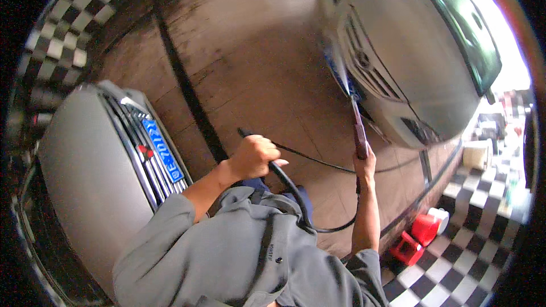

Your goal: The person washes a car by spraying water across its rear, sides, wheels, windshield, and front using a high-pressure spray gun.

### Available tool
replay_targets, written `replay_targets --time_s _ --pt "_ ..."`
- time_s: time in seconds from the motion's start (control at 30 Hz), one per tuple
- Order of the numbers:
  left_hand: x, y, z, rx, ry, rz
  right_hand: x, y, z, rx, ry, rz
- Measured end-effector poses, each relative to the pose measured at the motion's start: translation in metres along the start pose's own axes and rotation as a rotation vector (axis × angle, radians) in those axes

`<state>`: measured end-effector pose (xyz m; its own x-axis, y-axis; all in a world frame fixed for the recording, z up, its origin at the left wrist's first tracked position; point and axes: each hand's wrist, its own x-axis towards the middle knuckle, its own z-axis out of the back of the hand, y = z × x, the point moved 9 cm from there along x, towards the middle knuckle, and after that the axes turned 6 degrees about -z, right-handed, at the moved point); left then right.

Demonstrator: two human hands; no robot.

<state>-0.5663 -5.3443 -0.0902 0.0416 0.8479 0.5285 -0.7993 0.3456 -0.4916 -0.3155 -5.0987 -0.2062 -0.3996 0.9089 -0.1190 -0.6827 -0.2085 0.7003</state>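
My right hand is closed around the grip of a pressure washer gun. From its nozzle a whitish jet of water shoots toward the front bumper of a silver car. The spray partly covers that car's blue licence plate. In front of my belly, my left hand makes a fist around a thick black hose. A short end of the hose pokes out beyond the fist. Below, the hose bends past my grey shirt and curves up toward the gun.
Behind my left arm stands another car, a Mitsubishi, with a chrome grille. A dark drain strip crosses the brown tiled floor. Red containers and a pale bucket stand at the right by checkered tiles. A thin hose trails across the floor.
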Motion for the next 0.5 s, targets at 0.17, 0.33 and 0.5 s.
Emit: replay_targets --time_s 0.17,0.33,0.5 --pt "0.009 0.010 -0.004 -0.023 0.059 -0.022 0.015 -0.106 -0.073 0.205 0.241 -0.220" --pt "-0.007 0.044 0.009 -0.014 0.054 0.083 0.004 0.032 -0.192 -0.207 0.599 -0.011" --pt "-0.012 0.093 0.020 -0.013 0.054 0.213 0.067 0.092 -0.197 -0.120 0.573 -0.024"
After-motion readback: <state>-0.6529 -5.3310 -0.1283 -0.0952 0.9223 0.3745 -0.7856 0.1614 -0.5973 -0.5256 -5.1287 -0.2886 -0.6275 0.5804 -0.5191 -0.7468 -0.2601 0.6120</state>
